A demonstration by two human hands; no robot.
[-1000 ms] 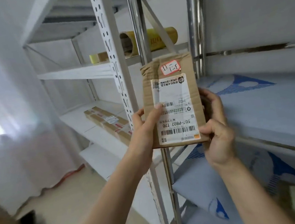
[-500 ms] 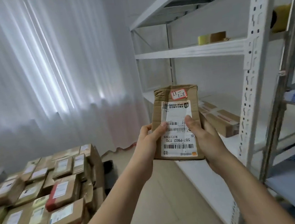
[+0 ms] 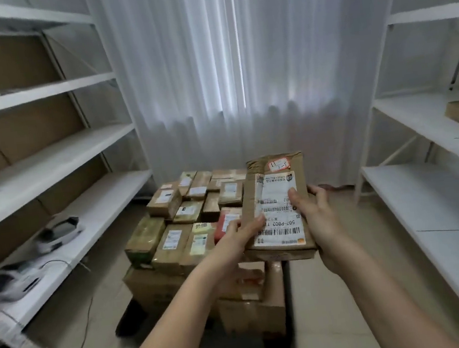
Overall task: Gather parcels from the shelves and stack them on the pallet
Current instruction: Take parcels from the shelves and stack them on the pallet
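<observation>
- Parcel (image 3: 277, 208) — flat, brown, white label up — sits right of frame centre, held over the stack (image 3: 188, 228) on the pallet (image 3: 130, 319).
- Left hand (image 3: 235, 241) grips its near left edge, thumb on the label.
- Right hand (image 3: 315, 215) clasps its right side, thumb on top.

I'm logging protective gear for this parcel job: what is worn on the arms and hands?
Nothing shows. Both forearms are bare, with no sleeves in view. The left hand and right hand have no gloves, and no watch or rings are visible.
</observation>
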